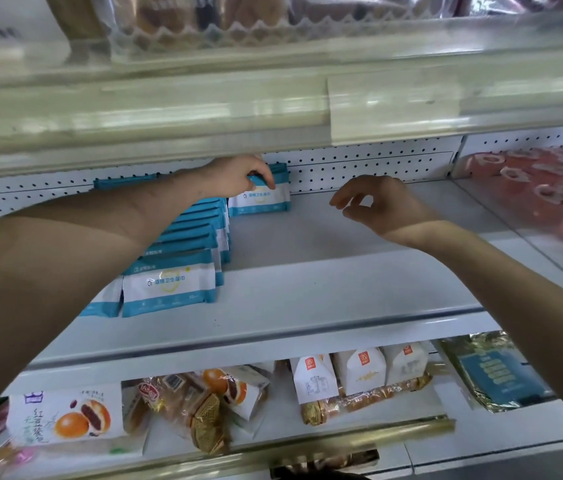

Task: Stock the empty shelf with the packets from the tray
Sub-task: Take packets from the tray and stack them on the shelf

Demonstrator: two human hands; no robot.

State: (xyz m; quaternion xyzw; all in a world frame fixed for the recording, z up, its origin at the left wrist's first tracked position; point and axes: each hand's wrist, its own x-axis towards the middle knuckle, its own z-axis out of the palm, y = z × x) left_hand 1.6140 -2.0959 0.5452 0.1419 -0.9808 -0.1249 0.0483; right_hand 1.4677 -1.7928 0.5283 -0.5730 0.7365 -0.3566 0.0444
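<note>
The white shelf carries a row of blue-and-white packets on its left side, running front to back; the front one reads 卫生湿巾, its smaller print too blurred to read. The left arm hides part of the row. The left hand pinches the top of an upright packet at the back, by the pegboard. The right hand hovers over bare shelf, fingers loosely curled, holding nothing

Head view, close, facing forward and down at white shelf
</note>
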